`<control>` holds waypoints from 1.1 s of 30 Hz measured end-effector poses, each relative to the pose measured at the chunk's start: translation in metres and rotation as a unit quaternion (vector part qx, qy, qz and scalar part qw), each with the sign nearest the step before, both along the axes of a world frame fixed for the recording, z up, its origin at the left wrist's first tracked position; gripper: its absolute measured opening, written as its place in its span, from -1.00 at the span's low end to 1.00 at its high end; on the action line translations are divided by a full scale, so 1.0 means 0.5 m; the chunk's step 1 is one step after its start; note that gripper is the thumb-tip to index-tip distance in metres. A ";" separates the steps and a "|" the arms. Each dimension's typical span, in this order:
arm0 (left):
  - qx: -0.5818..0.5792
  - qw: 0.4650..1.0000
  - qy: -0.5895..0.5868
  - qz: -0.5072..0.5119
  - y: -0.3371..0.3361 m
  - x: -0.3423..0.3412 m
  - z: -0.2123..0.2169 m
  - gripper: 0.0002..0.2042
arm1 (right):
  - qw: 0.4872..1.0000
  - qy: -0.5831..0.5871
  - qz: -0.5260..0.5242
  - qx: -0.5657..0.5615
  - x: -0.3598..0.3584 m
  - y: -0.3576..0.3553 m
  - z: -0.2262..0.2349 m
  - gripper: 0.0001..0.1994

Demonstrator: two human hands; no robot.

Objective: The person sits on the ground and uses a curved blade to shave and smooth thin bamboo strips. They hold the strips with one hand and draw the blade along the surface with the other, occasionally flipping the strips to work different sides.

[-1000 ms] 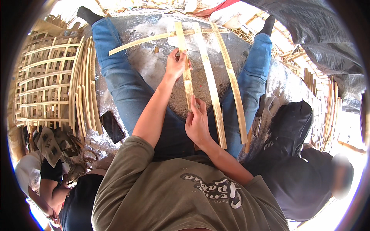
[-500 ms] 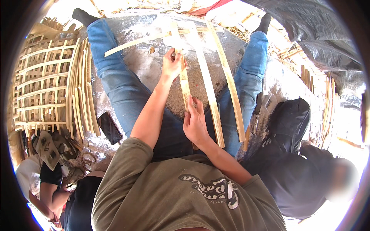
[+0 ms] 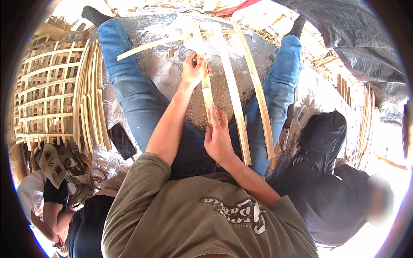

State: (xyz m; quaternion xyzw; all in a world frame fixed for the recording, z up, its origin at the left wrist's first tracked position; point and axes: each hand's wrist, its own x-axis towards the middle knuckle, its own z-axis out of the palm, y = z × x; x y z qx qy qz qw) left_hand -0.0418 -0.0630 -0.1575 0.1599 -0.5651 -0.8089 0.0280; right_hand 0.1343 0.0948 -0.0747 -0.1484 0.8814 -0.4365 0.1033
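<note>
In the head view, the left hand, at upper centre of the frame, has its fingers curled round a bamboo strip; the right hand, near the middle, is half closed, its thumb and forefinger pinching the strip's near end. This strip runs from top centre down to the middle, its far part meeting a cross strip; glare hides which lies on top.

To do this step well, I would let the left hand fix the strip's position while the right makes small angle corrections, without twisting it. The second strip and third strip, right of centre, seem a fair guide for spacing; knocking the loose-looking cross strip would be the main risk.

As for writing, the olive shirt at bottom centre carries pale, dark-edged lettering, upside down and creased. A pale flat thing at lower left bears dark marks too small to read. The strips show no visible labels.
</note>
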 end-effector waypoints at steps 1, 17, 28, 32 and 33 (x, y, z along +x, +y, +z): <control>0.003 1.000 -0.001 0.003 0.002 0.000 -0.002 -0.74 | 0.997 0.030 0.022 0.062 0.007 0.001 0.018 -0.24; 0.010 1.000 -0.019 0.013 0.011 -0.003 0.006 -0.74 | 0.934 0.188 -0.304 0.013 -0.157 0.397 0.206 -0.60; 0.015 0.999 -0.021 0.025 0.009 -0.001 -0.003 -0.71 | 0.912 0.092 -0.360 0.176 -0.119 0.533 0.056 -0.62; 0.008 1.000 -0.014 0.019 0.011 -0.002 -0.003 -0.70 | 0.906 0.073 -0.351 0.223 -0.092 0.584 -0.008 -0.63; 0.001 1.000 -0.013 0.014 0.008 -0.004 -0.004 -0.69 | 0.904 0.043 -0.364 0.222 -0.087 0.586 -0.017 -0.63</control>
